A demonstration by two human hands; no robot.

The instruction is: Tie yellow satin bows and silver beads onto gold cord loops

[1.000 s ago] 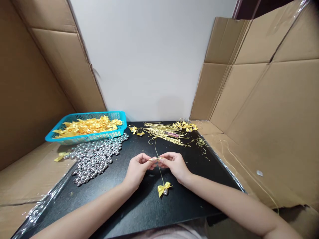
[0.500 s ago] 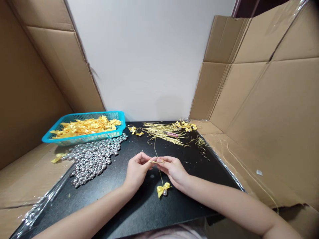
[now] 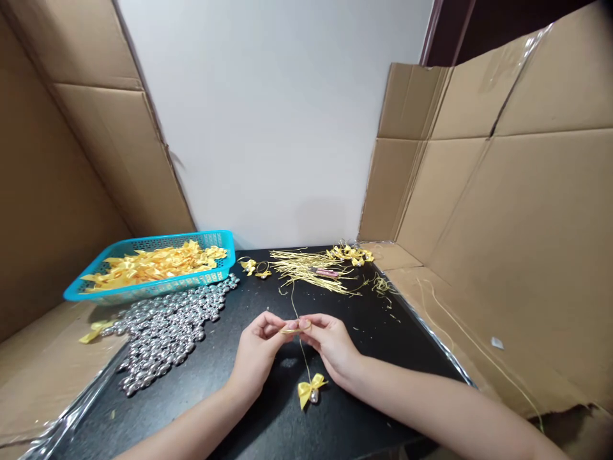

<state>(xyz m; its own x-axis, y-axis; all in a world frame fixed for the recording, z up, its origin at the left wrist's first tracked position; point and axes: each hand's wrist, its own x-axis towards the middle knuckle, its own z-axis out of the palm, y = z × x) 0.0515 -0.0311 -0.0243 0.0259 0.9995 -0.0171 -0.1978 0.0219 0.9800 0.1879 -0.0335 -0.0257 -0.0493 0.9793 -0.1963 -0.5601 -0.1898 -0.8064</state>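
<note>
Above the black table, my left hand and my right hand meet with thumbs and fingertips pinched on a thin gold cord. A short gold stretch of it shows between the thumbs; how it is looped or knotted is hidden by my fingers. One end runs up and away past my fingertips. The other leads down toward me to a yellow ribbon bow with a shiny silver bead at its centre. Both hands are closed.
A blue basket of yellow bows stands at the left, behind many silver beads. Cut gold cords, a pink tool and finished bow pieces lie at the back. Cardboard walls flank the table.
The camera view has tilted up slightly, so the table and hands sit lower in the picture. My fingers have shifted a little on the cord, still pinched together.
</note>
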